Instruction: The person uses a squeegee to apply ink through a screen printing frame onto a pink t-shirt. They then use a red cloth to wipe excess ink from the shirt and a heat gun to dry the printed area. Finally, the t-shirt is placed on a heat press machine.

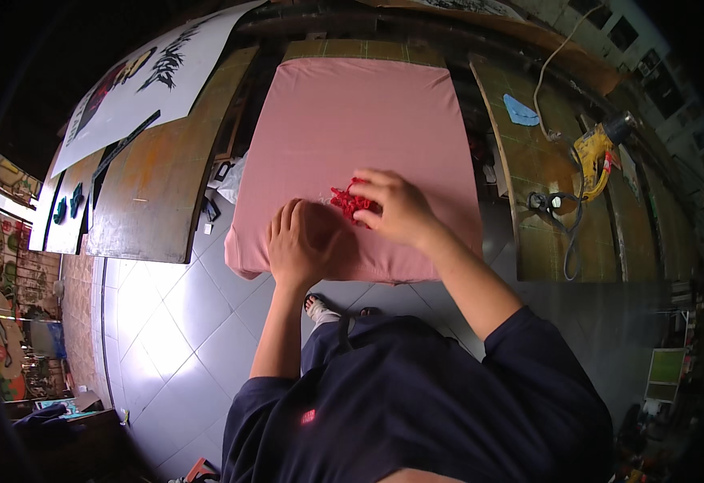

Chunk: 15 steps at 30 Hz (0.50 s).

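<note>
Pink fabric (368, 113) is stretched over a board in front of me, wrapping its corners. My left hand (296, 241) rests on the fabric near its front left part, fingers stretched out and nothing held. My right hand (396, 205) curls its fingers over a bright red, crumpled, stringy bundle (345, 201) that touches the fabric near the middle. Part of the bundle is hidden under that hand, so its exact kind does not show. A few pale specks or threads seem to lie just left of it.
Bare wooden boards stand on both sides. A white printed sheet (147, 76) and a dark straight bar (127, 141) lie on the left one. On the right are a yellow heat gun (593, 161) with a dark cord and a light blue scrap (519, 110).
</note>
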Each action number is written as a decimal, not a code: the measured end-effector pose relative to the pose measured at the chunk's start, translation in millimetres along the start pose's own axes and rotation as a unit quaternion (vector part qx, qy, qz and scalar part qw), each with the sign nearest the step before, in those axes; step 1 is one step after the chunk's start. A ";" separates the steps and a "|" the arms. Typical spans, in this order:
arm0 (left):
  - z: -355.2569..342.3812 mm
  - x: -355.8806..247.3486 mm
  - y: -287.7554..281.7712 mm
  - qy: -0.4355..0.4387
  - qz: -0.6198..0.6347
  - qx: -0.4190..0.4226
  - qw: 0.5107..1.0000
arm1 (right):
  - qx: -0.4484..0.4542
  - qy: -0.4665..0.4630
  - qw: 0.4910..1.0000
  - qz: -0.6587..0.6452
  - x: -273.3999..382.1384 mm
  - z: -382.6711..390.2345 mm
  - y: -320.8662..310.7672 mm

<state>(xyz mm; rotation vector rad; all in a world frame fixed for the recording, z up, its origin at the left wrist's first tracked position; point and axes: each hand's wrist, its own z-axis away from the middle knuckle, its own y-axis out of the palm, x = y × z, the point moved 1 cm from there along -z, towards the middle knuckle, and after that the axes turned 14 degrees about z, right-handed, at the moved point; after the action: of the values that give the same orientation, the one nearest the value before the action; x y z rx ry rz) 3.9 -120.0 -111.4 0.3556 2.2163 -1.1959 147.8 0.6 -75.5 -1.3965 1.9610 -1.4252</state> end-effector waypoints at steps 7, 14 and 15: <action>-1.6 -2.5 -4.0 0.003 0.008 0.000 1.000 | -0.179 -0.023 0.980 -0.083 0.0 -4.0 -16.6; 1.1 3.6 0.3 0.028 0.011 -0.008 1.000 | 0.093 0.117 0.985 0.083 -19.3 20.4 -9.2; -1.1 1.7 0.2 0.028 0.011 -0.011 0.999 | 0.046 0.046 0.991 0.116 -21.6 19.7 -13.5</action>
<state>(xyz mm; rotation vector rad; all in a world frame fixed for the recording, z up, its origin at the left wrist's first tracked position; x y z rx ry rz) 2.3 -119.1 -112.1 0.4076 2.2649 -1.1621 178.9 8.5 -78.0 -1.0407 2.0109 -1.4729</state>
